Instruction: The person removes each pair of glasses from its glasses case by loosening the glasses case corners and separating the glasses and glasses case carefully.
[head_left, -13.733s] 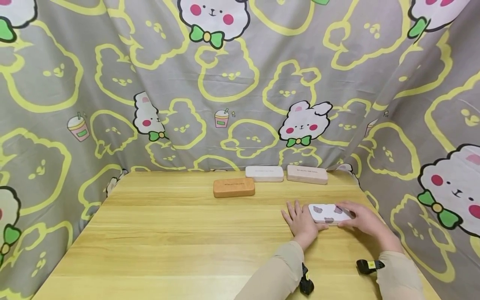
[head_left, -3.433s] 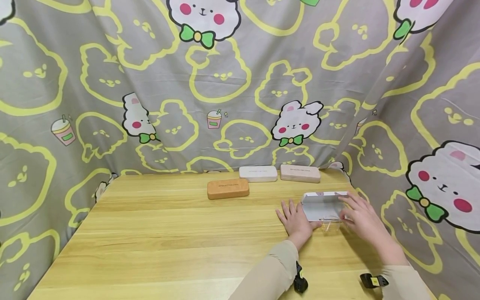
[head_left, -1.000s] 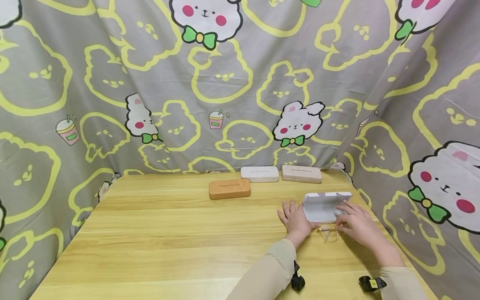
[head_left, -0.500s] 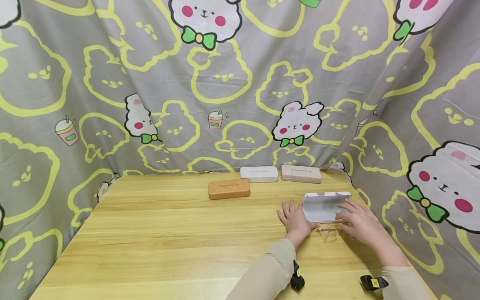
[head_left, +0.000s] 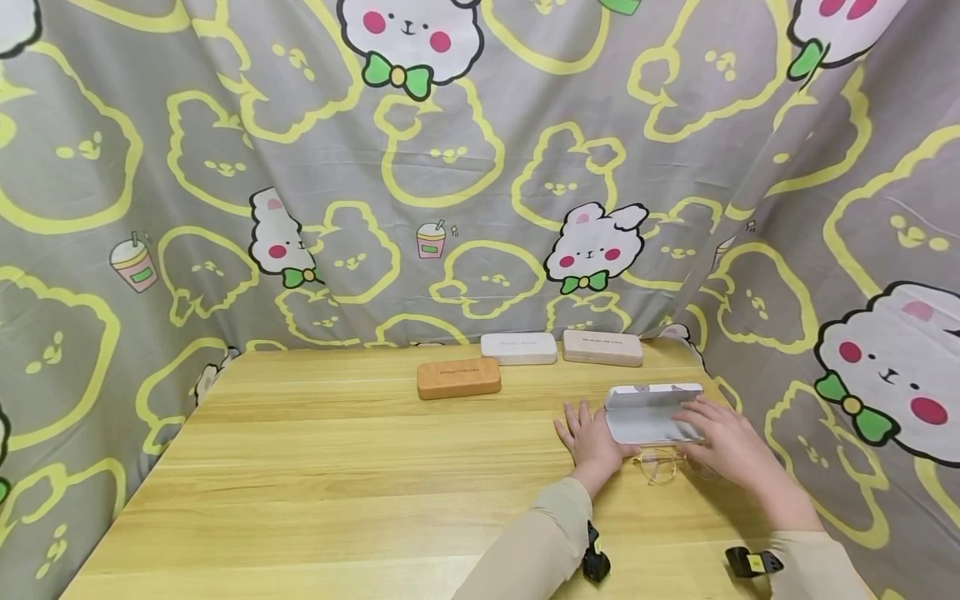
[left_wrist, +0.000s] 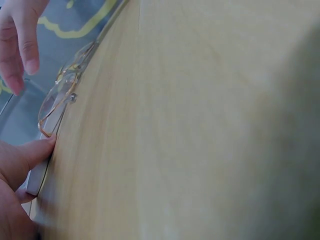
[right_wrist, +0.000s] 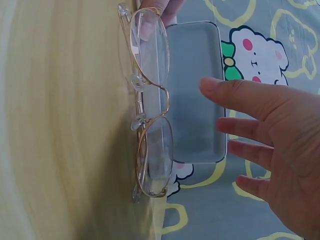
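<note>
A glasses case (head_left: 643,427) with a grey lining stands with its lid raised at the right of the table. Eyeglasses (right_wrist: 167,102) with thin gold rims and clear nose pads sit just in front of it, temples folded. My left hand (head_left: 592,443) lies at the case's left end with fingers spread; its thumb (left_wrist: 37,151) presses along the front edge, by the glasses' rim. My right hand (head_left: 731,446) hovers over the right end of the case and glasses, fingers apart and holding nothing, partly covering the right lens in the head view.
Three shut cases are at the back: an orange one (head_left: 459,380), a white one (head_left: 518,349) and a pale pink one (head_left: 602,349). A patterned grey curtain (head_left: 337,167) surrounds the wooden table (head_left: 315,483) behind and at the sides.
The patterned case, shut at first, has been opened. The eyeglasses were lowered to the table before it. My right hand has released them and drawn slightly away; the left has stayed put.
</note>
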